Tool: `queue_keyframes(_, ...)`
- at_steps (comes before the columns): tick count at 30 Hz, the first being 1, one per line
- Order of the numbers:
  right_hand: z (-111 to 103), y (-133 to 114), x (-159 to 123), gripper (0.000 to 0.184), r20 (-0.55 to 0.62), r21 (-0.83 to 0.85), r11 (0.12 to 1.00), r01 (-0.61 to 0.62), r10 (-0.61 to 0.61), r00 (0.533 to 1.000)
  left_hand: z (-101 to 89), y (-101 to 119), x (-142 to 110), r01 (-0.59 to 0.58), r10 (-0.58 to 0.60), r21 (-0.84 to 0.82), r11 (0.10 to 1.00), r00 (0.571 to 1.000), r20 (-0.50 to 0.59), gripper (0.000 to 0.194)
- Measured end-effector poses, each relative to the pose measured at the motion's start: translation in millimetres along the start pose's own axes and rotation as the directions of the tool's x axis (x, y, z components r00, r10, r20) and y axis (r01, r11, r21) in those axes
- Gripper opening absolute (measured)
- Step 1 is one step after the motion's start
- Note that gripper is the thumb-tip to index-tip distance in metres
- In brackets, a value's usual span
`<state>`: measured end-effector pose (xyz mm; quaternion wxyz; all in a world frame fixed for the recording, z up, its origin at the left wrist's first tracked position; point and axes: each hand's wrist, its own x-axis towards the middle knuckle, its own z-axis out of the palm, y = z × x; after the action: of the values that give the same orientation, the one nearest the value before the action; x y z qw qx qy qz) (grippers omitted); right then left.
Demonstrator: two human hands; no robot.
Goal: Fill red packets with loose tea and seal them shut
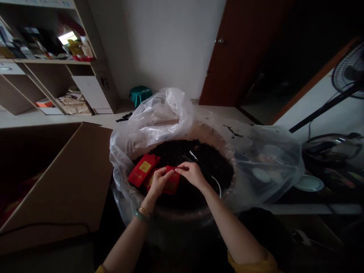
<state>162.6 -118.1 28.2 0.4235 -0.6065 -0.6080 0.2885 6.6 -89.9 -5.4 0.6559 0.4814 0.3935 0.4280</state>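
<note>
Both my hands pinch the top edge of a red packet above a round tub lined with clear plastic. My left hand is closed on its left corner, a bracelet and bangle at the wrist. Fingers of my right hand grip the edge a little further right. Dark, loose, leaf-like material fills the tub. On it, to the left, lies another red packet with a yellow label. A thin white-tipped tool rests in the dark material, and a curved white strip shows near the right.
The plastic liner bunches up at the tub's far side. An open cardboard box stands at left. To the right are a plastic bag, a white lid-like disc and a fan. A green bin sits by the wall.
</note>
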Motion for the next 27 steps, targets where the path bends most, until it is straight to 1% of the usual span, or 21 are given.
queue_keyframes(2, 5, 0, 0, 0.012, -0.031, 0.0, 1.0, 0.012, -0.012, 0.999, 0.0, 1, -1, 0.06, -0.058, -0.059, 0.996, 0.998, 0.033, 0.043)
queue_keyframes(5, 6, 3, 3, 0.014, -0.048, -0.026, 0.999, 0.025, -0.026, 0.998, 1.4, 2, -4, 0.181, -0.167, -0.085, 0.98, 0.975, 0.148, 0.055)
queue_keyframes(6, 4, 6, 4, 0.016, -0.057, -0.056, 0.998, 0.036, -0.039, 0.998, 1.9, 2, -4, 0.211, -0.196, -0.078, 0.974, 0.966, 0.169, 0.058)
queue_keyframes(8, -5, 15, 7, 0.018, -0.122, -0.189, 0.98, 0.063, -0.087, 0.989, 2.4, 2, -5, 0.236, -0.224, -0.065, 0.97, 0.962, 0.158, 0.057)
queue_keyframes(9, -10, 21, 9, 0.02, -0.176, -0.291, 0.955, 0.056, -0.111, 0.978, 2.4, 2, -4, 0.235, -0.225, -0.063, 0.97, 0.964, 0.141, 0.055)
queue_keyframes(10, -15, 28, 10, 0.027, -0.238, -0.408, 0.913, 0.025, -0.133, 0.962, 2.2, 2, -4, 0.232, -0.223, -0.064, 0.971, 0.966, 0.128, 0.054)
queue_keyframes(11, -20, 36, 11, 0.041, -0.285, -0.52, 0.853, -0.046, -0.122, 0.951, 2.0, 1, -4, 0.23, -0.221, -0.069, 0.971, 0.968, 0.121, 0.054)
queue_keyframes(12, -24, 43, 12, 0.055, -0.3, -0.603, 0.788, -0.121, -0.084, 0.95, 1.8, 1, -3, 0.229, -0.219, -0.075, 0.971, 0.968, 0.119, 0.054)
queue_keyframes(13, -26, 51, 12, 0.063, -0.293, -0.663, 0.728, -0.172, -0.041, 0.955, 1.6, 1, -3, 0.229, -0.219, -0.08, 0.97, 0.969, 0.116, 0.054)
queue_keyframes(14, -27, 57, 12, 0.066, -0.278, -0.709, 0.676, -0.198, -0.01, 0.961, 1.5, 1, -2, 0.231, -0.221, -0.084, 0.969, 0.969, 0.113, 0.055)
queue_keyframes(15, -27, 62, 12, 0.066, -0.262, -0.742, 0.637, -0.21, 0.012, 0.965, 1.5, 1, -2, 0.233, -0.224, -0.086, 0.969, 0.969, 0.107, 0.055)
queue_keyframes(16, -26, 65, 12, 0.062, -0.249, -0.763, 0.61, -0.213, 0.026, 0.968, 1.5, 0, -2, 0.237, -0.228, -0.088, 0.968, 0.968, 0.101, 0.055)
queue_keyframes(18, -23, 68, 12, 0.051, -0.239, -0.776, 0.591, -0.22, 0.046, 0.97, 1.4, 0, -2, 0.239, -0.23, -0.094, 0.967, 0.969, 0.094, 0.055)
queue_keyframes(20, -24, 69, 13, 0.044, -0.233, -0.749, 0.621, -0.229, 0.077, 0.97, 1.2, 1, -2, 0.236, -0.227, -0.102, 0.966, 0.969, 0.093, 0.056)
queue_keyframes(22, -29, 68, 14, 0.041, -0.214, -0.681, 0.702, -0.207, 0.08, 0.974, 1.1, 1, -2, 0.234, -0.225, -0.111, 0.966, 0.97, 0.088, 0.055)
queue_keyframes(25, -40, 70, 16, 0.034, -0.183, -0.511, 0.85, -0.129, 0.039, 0.982, 1.4, 2, -3, 0.233, -0.224, -0.117, 0.966, 0.971, 0.081, 0.054)
queue_keyframes(27, -45, 73, 16, 0.036, -0.157, -0.418, 0.901, -0.116, 0.054, 0.986, 1.8, 3, -3, 0.23, -0.221, -0.113, 0.967, 0.971, 0.086, 0.054)
